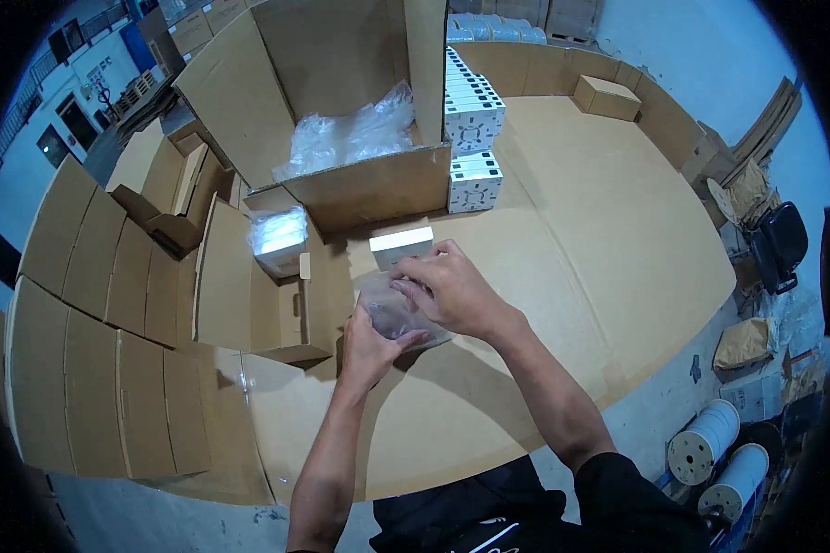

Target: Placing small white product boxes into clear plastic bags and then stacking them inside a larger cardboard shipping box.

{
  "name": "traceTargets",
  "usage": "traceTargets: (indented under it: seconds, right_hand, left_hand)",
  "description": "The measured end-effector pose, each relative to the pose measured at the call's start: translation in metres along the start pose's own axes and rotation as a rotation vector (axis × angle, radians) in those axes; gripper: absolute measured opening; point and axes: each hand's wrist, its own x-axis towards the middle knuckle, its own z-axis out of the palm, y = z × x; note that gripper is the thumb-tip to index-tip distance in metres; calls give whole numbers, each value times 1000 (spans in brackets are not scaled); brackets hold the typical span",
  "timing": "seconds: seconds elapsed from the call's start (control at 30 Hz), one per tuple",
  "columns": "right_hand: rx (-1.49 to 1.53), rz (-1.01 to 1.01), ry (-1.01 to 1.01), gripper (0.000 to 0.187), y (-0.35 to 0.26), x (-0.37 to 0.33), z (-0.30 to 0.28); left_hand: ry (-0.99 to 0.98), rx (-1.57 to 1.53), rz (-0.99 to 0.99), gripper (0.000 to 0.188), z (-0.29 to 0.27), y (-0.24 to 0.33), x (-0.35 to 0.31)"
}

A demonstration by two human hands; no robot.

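A clear plastic bag [395, 309] is in front of me, above the cardboard-covered table. My left hand [371, 348] grips it from the near left side, thumb along its lower edge. Over its upper right part, my right hand [447, 288] has its fingers bent and pinching the plastic; the fingertips are partly hidden. Just beyond the bag is a small white box [402, 245], its lower part hidden by the bag and fingers. To the left, an open cardboard carton [300, 346] holds several white boxes wrapped in clear plastic [279, 241].
A large open carton [378, 189] with clear bubble bags [355, 134] stands at the back. Printed white boxes [475, 129] are stacked beside it. Closed brown cartons [92, 405] line the left, and a small carton [609, 98] sits far right. Cable reels [704, 441] are on the floor.
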Motion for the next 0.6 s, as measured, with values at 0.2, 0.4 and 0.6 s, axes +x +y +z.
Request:
traceTargets:
  seconds: [0.2,0.4,0.6]
  right_hand:
    - [181,40,141,15,-1,3,-6]
    - [749,127,416,26,33,2,0]
    - [928,267,367,34,75,-5,7]
  left_hand:
    - [-3,-31,-34,79,0,3,2]
    - [-40,-195,-26,76,2,-14,5]
    - [-10,-208,43,73,2,-12,7]
